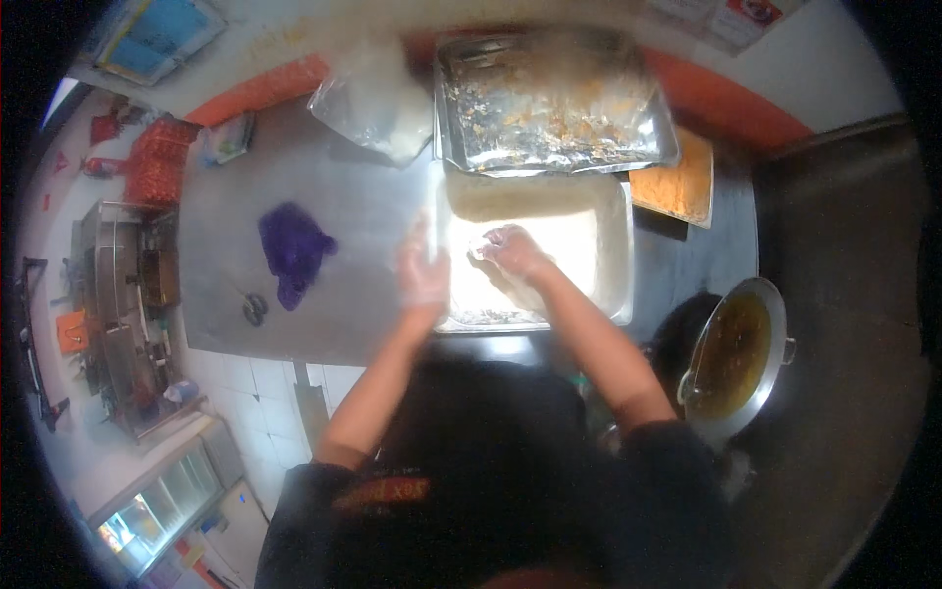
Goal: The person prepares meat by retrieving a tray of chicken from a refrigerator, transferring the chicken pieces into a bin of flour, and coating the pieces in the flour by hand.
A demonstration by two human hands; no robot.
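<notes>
A deep rectangular metal pan (pixel 627 294) holds white powder (pixel 570 254), which looks like flour and is brightly lit. Over the powder, the fingers of my right hand (pixel 515 252) are curled around a small white-coated piece (pixel 480 248); what lies under the coating cannot be made out. My left hand (pixel 423 272) is at the pan's left rim, blurred, with the thumb apart from the fingers and nothing seen in it. Whether it touches the rim is unclear. Both hands look whitish, perhaps gloved or floured.
Behind the pan is a stained metal tray (pixel 552 103), with a plastic bag (pixel 375 110) to its left. A tray of orange contents (pixel 673 180) sits at right. A wok of brownish oil (pixel 736 353) stands nearer me. A purple cloth (pixel 294 254) and scissors (pixel 254 309) lie left on the metal table (pixel 360 243).
</notes>
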